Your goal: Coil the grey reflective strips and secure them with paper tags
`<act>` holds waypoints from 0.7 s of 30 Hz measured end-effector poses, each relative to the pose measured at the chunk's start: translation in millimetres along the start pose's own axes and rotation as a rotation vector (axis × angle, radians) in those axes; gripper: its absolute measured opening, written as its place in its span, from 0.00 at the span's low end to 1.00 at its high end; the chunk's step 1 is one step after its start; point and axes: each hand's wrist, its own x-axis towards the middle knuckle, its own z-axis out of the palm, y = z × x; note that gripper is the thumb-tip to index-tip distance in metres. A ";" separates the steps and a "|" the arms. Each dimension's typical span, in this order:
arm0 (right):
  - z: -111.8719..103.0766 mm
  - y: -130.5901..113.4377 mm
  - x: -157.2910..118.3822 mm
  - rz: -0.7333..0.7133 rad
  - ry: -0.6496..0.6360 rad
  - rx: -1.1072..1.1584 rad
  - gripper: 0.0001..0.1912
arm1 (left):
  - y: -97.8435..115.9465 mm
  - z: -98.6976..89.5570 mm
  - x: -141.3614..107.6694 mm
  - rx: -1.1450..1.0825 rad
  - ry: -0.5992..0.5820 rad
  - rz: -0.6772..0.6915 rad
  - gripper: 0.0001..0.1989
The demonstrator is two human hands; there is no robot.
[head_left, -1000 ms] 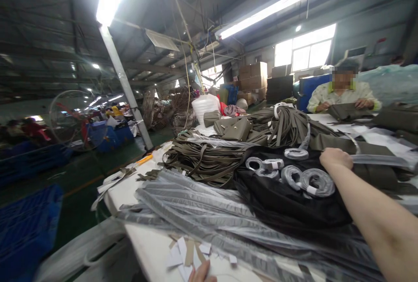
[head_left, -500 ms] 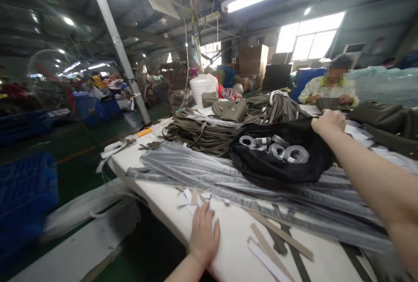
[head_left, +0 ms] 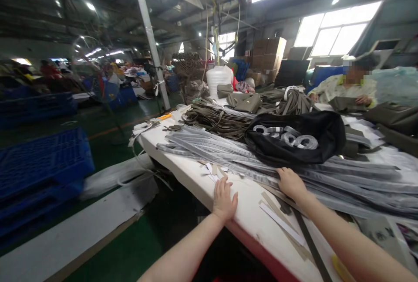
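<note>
My left hand (head_left: 225, 199) rests on the white tabletop (head_left: 241, 225) near its front edge, fingers spread and holding nothing. Small paper scraps (head_left: 214, 171) lie just past its fingertips. My right hand (head_left: 291, 182) is closed, its fingers bent over the front edge of a long bundle of grey strips (head_left: 225, 153) in clear plastic. Behind it sits an open black cloth bag (head_left: 331, 136) on the bundle, with several rolls of grey tape (head_left: 306, 141) inside. Loose beige and white strips (head_left: 282, 222) lie between my forearms, along with a dark strap (head_left: 311, 245).
Olive straps (head_left: 212, 118) and pouches (head_left: 248, 102) are piled farther back. Across the table, a person (head_left: 348, 86) handles an olive piece. Blue pallets (head_left: 45, 160) stand on the floor at left, beside a long pale board (head_left: 81, 225). A pole (head_left: 150, 33) rises behind the table's corner.
My right hand has let go of the black bag's edge and come down to the grey strips. The view has swung left. My left hand stays on the table edge.
</note>
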 end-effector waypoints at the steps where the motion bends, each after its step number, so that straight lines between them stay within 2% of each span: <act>1: 2.0 -1.0 -1.5 -0.008 0.004 -0.005 0.19 | -0.3 -4.6 -5.7 -0.008 0.010 0.011 0.16; 7: 20.5 -6.4 -14.5 -0.048 -0.046 -0.044 0.13 | -1.6 -35.1 -28.5 -0.041 0.003 -0.014 0.16; 12: 19.4 0.7 -15.9 -0.056 0.022 -0.067 0.08 | -0.6 -47.0 -30.0 -0.046 -0.027 -0.048 0.17; 16: -1.0 2.9 -11.8 -0.054 0.135 -0.069 0.05 | 4.5 -51.8 -22.0 -0.050 -0.020 -0.036 0.19; 19: -27.3 -10.1 -20.9 -0.081 0.254 -0.042 0.07 | 10.7 -56.8 -4.2 -0.009 0.036 -0.021 0.32; 21: -48.4 -28.3 -36.9 -0.184 0.372 0.062 0.07 | 13.6 -61.8 13.3 0.026 0.077 -0.019 0.42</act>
